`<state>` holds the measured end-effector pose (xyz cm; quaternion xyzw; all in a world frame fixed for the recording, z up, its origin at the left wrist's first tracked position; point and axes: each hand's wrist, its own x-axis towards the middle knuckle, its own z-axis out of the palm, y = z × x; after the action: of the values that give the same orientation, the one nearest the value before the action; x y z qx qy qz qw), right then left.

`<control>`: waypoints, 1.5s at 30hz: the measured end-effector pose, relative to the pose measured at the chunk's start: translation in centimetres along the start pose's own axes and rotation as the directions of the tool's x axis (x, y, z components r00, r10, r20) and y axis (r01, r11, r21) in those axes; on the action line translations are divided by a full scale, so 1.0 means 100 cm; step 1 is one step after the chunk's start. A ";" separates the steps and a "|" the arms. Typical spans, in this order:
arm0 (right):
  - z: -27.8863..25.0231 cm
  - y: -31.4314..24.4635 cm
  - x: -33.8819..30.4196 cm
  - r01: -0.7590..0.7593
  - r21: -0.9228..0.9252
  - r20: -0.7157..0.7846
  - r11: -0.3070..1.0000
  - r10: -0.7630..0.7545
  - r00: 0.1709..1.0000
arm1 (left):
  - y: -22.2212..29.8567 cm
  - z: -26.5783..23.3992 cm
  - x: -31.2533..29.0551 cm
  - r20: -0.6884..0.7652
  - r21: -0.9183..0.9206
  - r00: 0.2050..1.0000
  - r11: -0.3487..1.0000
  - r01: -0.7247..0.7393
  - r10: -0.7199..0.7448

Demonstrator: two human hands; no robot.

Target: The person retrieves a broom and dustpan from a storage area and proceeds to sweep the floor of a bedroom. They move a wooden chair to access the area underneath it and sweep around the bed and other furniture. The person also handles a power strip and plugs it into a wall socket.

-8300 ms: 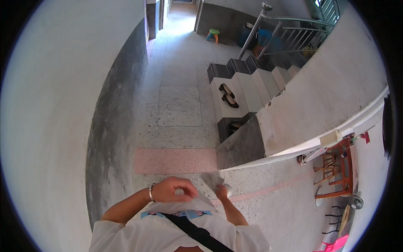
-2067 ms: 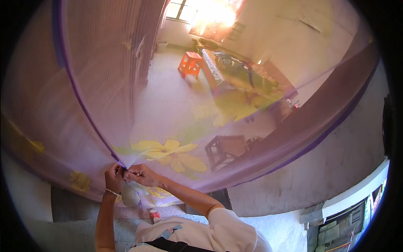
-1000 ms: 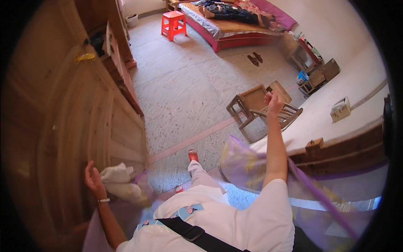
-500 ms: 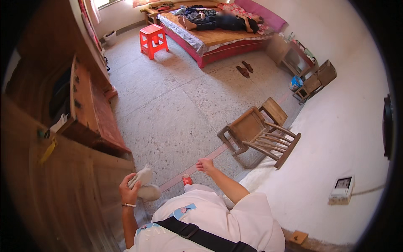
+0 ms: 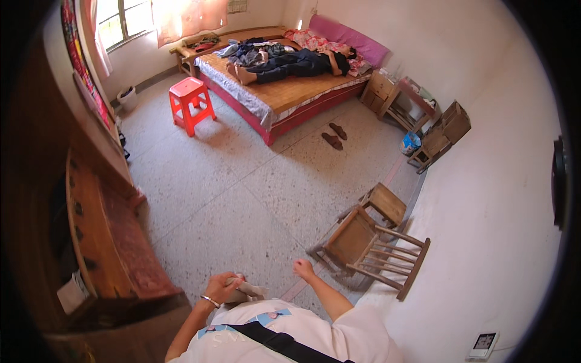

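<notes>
My left hand, a bracelet at its wrist, is closed round a crumpled light grey cloth. The cloth hangs in front of my white shirt, low in the view; its exact kind I cannot tell. To the right, my right hand is held out over the floor with its fingers curled in, and nothing shows in it. Nearest to this hand is a wooden chair with a slatted back, standing apart from it by the right wall.
A small wooden stool stands behind the chair. Ahead are a red plastic stool, brown slippers and a bed with a person lying on it. A wooden cabinet lines the left side; a blue bucket stands far right.
I have moved forward into the room, past the door on the left. My left hand has come in toward my body with the cloth, and my right hand's fingers have curled in.
</notes>
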<state>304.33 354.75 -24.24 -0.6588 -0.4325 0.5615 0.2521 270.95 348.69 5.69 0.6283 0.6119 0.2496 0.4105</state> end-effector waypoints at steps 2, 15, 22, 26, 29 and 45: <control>-0.047 0.095 0.024 -0.085 -0.270 -0.318 0.959 -0.006 0.948 | 0.017 0.007 0.054 0.174 -0.003 0.982 0.998 -0.067 0.066; -0.153 0.042 0.005 -0.070 -0.464 -0.167 0.883 -0.010 0.986 | 0.094 0.126 0.363 0.701 -0.082 0.653 0.942 -0.326 0.287; -0.304 0.006 0.218 -0.171 -0.092 -0.369 0.981 0.126 0.921 | 0.221 0.201 0.525 0.759 -0.032 0.565 0.885 -0.464 0.323; -0.402 -0.072 0.336 -0.069 -0.065 -0.482 0.996 0.029 0.876 | 0.250 0.250 0.605 0.772 -0.116 0.506 0.867 -0.484 0.386; -0.466 -0.131 0.394 0.025 0.075 -0.469 0.997 0.013 0.883 | 0.289 0.283 0.673 0.831 -0.090 0.435 0.855 -0.511 0.347; -0.637 -0.002 0.467 -0.541 -0.165 -0.569 0.825 0.368 0.735 | 0.470 0.469 1.042 0.932 -0.150 0.155 0.741 -0.655 0.327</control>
<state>365.07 404.42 -32.99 -0.9019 -0.2571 0.3321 0.1007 348.98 444.29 -0.61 0.8698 0.0561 -0.1206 0.4752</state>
